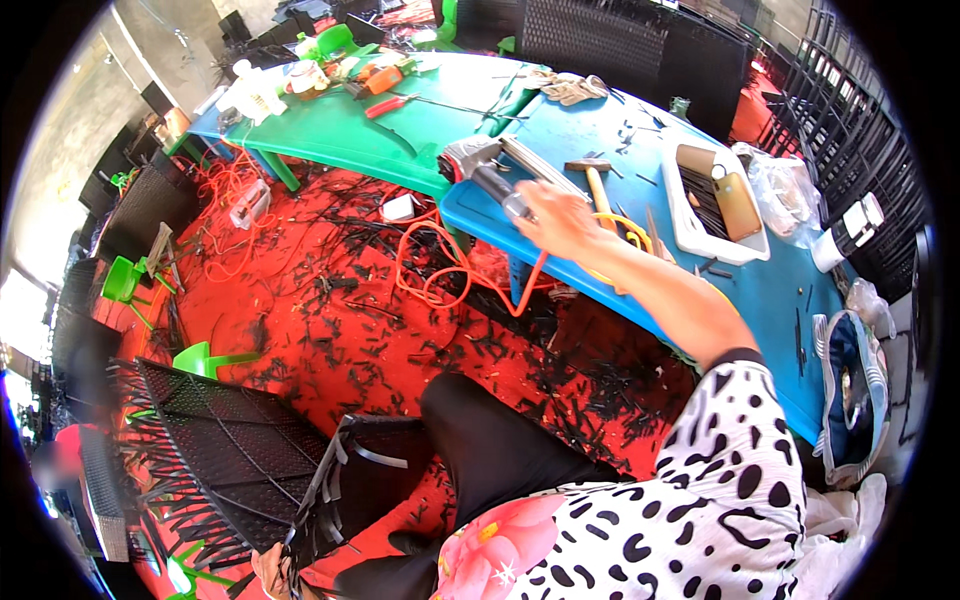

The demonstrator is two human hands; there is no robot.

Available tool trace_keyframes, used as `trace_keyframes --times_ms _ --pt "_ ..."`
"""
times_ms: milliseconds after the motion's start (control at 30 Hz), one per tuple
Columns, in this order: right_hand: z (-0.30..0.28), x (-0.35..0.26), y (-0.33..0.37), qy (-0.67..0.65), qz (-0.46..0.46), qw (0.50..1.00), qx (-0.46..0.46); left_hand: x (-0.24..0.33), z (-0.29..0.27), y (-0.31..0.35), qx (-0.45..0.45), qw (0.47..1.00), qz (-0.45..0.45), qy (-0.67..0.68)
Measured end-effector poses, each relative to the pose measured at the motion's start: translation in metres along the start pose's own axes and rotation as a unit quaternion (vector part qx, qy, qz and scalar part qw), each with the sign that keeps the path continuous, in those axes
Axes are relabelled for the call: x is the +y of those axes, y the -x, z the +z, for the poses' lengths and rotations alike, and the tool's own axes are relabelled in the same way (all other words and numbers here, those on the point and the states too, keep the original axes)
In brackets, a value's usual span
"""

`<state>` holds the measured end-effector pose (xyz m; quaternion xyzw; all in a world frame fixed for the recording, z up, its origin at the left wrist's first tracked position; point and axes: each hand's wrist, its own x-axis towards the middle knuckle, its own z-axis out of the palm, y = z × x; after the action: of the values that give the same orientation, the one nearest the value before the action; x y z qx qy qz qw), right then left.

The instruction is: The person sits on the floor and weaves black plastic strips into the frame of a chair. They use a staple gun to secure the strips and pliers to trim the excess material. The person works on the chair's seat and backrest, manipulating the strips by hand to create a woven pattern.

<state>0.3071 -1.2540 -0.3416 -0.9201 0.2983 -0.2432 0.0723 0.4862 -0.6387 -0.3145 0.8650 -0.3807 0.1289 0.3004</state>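
Note:
On the near edge of the blue table, my right hand (pixel 560 220) is closed around the handle end of an air staple gun (pixel 485 170). The gun has a grey and red head and a long metal magazine, and it rests on the tabletop. An orange air hose (pixel 533 285) hangs below my hand. At the bottom left, my left hand (pixel 270 573) grips the lower edge of a black woven rattan-like panel (pixel 230 430). Loose black strips fringe the panel, which leans beside my bent leg. Part of the left hand is hidden by strips.
A hammer (pixel 595 185), a white tray (pixel 715 240) with black strips and a phone, gloves (pixel 575 88) and a white cup (pixel 848 232) lie on the blue table (pixel 800 340). Tools lie on the green table (pixel 340 135). Black scraps litter the red floor (pixel 290 340).

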Motion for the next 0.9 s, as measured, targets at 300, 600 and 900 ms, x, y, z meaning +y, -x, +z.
trace_keyframes --times_ms 300,600,900 --pt "-0.108 0.155 0.191 0.067 0.259 0.964 0.013 0.029 0.02 0.005 0.072 0.983 0.156 -0.063" --pt "-0.119 0.111 0.217 0.076 0.41 0.87 -0.262 0.053 0.015 0.03 0.006 0.99 0.018 -0.14" --pt "-0.1 0.177 0.256 -0.103 0.268 0.953 -0.095 0.076 -0.01 0.006 -0.053 0.998 0.017 -0.035"
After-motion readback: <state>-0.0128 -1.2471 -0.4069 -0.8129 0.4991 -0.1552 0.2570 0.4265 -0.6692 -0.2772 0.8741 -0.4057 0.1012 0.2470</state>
